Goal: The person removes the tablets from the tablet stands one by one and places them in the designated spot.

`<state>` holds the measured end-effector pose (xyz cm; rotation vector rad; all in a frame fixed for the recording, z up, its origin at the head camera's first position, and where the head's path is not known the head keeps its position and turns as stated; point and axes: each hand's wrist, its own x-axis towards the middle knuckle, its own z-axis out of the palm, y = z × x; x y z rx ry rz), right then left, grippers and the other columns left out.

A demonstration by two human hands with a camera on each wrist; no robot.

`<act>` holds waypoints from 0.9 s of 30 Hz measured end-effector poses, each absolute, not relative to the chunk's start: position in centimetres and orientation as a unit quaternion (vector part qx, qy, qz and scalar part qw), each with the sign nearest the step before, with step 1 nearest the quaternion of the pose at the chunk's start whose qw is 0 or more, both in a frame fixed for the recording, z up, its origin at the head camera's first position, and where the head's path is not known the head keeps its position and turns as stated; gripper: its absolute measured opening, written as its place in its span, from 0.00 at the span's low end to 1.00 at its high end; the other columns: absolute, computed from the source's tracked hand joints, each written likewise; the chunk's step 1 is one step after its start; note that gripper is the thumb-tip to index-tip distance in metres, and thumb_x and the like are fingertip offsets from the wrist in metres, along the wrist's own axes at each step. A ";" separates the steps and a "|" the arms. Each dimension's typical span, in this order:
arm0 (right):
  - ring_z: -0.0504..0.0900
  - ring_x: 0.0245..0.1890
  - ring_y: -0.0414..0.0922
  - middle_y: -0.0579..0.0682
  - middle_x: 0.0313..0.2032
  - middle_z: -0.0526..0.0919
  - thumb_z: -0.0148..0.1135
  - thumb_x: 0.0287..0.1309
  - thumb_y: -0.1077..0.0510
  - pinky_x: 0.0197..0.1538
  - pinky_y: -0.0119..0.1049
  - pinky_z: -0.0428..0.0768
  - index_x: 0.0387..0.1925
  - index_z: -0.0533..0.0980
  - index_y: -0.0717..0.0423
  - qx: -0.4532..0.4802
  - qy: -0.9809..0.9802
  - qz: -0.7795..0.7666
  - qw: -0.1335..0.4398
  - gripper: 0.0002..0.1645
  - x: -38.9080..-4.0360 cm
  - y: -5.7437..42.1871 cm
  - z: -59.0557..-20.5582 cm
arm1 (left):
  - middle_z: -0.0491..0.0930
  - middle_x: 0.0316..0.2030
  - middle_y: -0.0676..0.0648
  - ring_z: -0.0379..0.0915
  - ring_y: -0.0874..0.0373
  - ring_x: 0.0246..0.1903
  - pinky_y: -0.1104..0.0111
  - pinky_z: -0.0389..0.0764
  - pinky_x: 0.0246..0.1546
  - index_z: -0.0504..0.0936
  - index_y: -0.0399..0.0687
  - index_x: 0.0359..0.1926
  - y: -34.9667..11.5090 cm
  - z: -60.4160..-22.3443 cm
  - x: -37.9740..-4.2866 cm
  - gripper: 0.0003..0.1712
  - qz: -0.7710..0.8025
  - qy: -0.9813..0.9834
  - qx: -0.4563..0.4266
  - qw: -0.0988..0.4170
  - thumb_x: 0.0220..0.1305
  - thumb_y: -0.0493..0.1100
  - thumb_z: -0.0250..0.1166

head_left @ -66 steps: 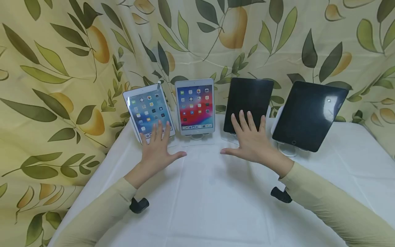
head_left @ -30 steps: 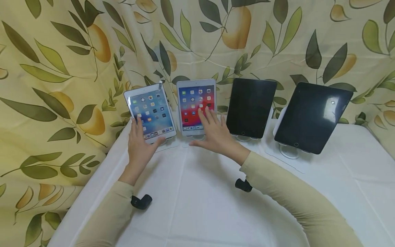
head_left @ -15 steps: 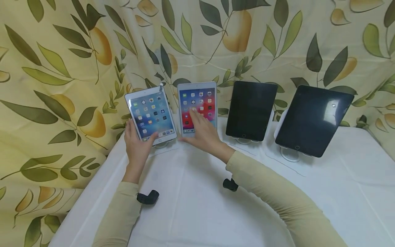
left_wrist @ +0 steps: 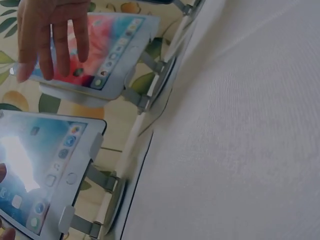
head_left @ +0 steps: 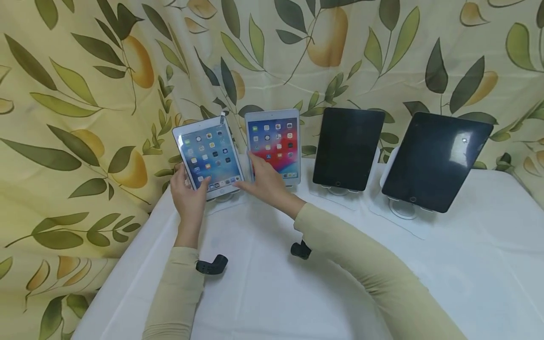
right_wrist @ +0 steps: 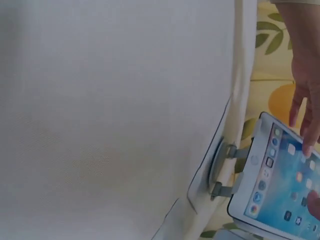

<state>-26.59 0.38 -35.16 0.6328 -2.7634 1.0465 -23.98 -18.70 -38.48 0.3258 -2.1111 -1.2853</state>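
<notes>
A white tablet (head_left: 209, 160) with a lit blue home screen leans on a stand at the far left. My left hand (head_left: 187, 193) holds its lower left edge, thumb over the front and the other fingers at the side, partly hidden. My right hand (head_left: 265, 184) reaches between this tablet and a second white tablet (head_left: 280, 141) with a red and blue screen. Its thumb is by the first tablet's lower right corner; whether it touches is unclear. In the left wrist view, the right hand's fingers (left_wrist: 60, 52) hang fairly straight before the second tablet.
Two black tablets with dark screens, one upright (head_left: 348, 148) and one larger and tilted (head_left: 435, 163), stand to the right on their own stands. A white cloth (head_left: 263, 293) covers the table. Behind hangs a curtain (head_left: 323, 89) printed with leaves and fruit.
My right hand has moved left, from the upright black tablet past the second tablet to the first one's right side. The left hand has closed in on the first tablet's left edge.
</notes>
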 end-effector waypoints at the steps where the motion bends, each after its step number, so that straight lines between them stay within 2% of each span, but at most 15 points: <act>1: 0.67 0.64 0.49 0.53 0.66 0.66 0.70 0.50 0.45 0.59 0.49 0.73 0.70 0.56 0.54 0.203 -0.912 0.353 0.055 0.51 -26.8 0.2 -35.2 | 0.63 0.61 0.37 0.64 0.46 0.59 0.58 0.73 0.57 0.63 0.41 0.68 -18.7 -38.6 -24.0 0.42 -0.491 -0.803 0.126 0.314 0.54 0.42 0.71; 5: 0.70 0.62 0.49 0.53 0.64 0.69 0.70 0.51 0.51 0.57 0.46 0.75 0.69 0.58 0.53 0.178 -0.905 0.387 0.018 0.47 -27.4 -0.4 -35.0 | 0.62 0.60 0.38 0.64 0.48 0.57 0.60 0.75 0.54 0.64 0.39 0.67 -18.8 -39.0 -24.2 0.40 -0.504 -0.801 0.133 0.295 0.55 0.40 0.70; 10: 0.70 0.62 0.49 0.54 0.64 0.68 0.69 0.52 0.54 0.56 0.44 0.76 0.70 0.56 0.52 0.154 -0.896 0.417 -0.019 0.47 -28.2 -1.6 -34.7 | 0.61 0.58 0.37 0.63 0.48 0.56 0.60 0.75 0.54 0.65 0.35 0.65 -19.1 -39.3 -24.3 0.38 -0.509 -0.800 0.140 0.284 0.56 0.39 0.69; 19: 0.66 0.64 0.49 0.53 0.65 0.64 0.69 0.53 0.52 0.60 0.45 0.73 0.71 0.52 0.54 0.121 -0.893 0.432 -0.032 0.50 -28.8 -4.8 -34.8 | 0.62 0.56 0.40 0.62 0.54 0.50 0.62 0.75 0.51 0.66 0.40 0.65 -19.8 -39.9 -24.2 0.35 -0.549 -0.771 0.156 0.283 0.56 0.35 0.67; 27: 0.57 0.66 0.51 0.57 0.66 0.57 0.66 0.55 0.58 0.64 0.47 0.67 0.71 0.52 0.56 0.044 -0.869 0.493 -0.007 0.47 -28.9 -6.2 -34.9 | 0.65 0.53 0.45 0.63 0.60 0.47 0.68 0.73 0.52 0.68 0.41 0.61 -20.2 -40.0 -25.0 0.30 -0.601 -0.732 0.173 0.270 0.58 0.36 0.66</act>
